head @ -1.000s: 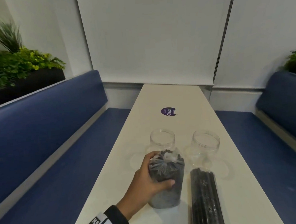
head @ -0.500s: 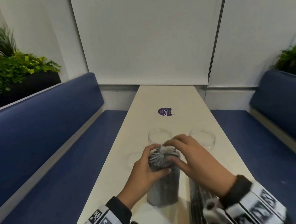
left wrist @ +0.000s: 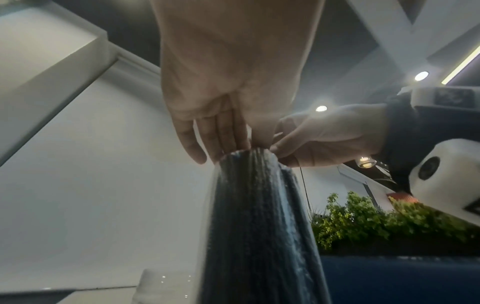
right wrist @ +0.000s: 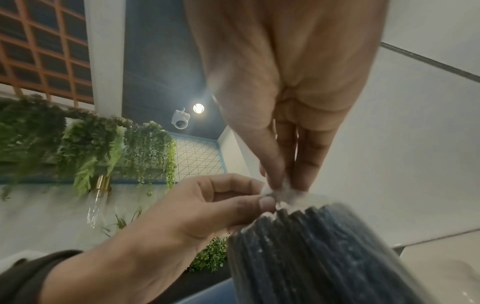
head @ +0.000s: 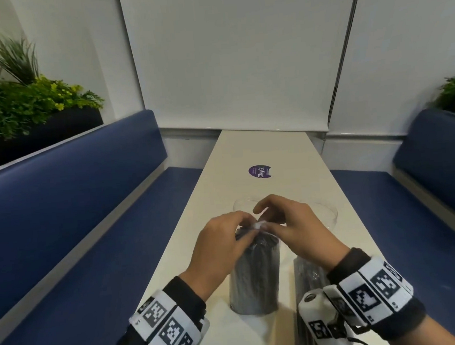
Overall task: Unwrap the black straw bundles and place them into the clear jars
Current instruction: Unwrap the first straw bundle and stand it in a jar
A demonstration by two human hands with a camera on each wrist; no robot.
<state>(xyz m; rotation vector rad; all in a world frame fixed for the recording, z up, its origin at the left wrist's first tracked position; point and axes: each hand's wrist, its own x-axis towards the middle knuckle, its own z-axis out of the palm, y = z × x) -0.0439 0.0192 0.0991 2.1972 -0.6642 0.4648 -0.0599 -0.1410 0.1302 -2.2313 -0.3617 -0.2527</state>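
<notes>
A bundle of black straws (head: 254,281) wrapped in clear plastic stands upright on the white table (head: 262,148). Its gathered white plastic top (head: 258,225) is pinched from both sides: my left hand (head: 226,242) holds it from the left, my right hand (head: 292,227) from the right. In the wrist views the bundle (left wrist: 259,226) (right wrist: 324,246) rises to the pinched knot (right wrist: 283,191). A second wrapped straw bundle (head: 305,277) lies flat on the table under my right wrist. Two clear jars (head: 243,202) (head: 329,213) stand just behind my hands, largely hidden.
A round purple sticker (head: 260,171) lies on the table further back. Blue benches (head: 60,189) (head: 440,152) flank the narrow table on both sides. Planters with green plants (head: 22,103) sit behind the benches. A white wall closes the far end.
My right hand came in and joined the left at the bundle's top. The left hand shifted from gripping the bundle's side up to the gathered plastic. Both hands now pinch the knot.
</notes>
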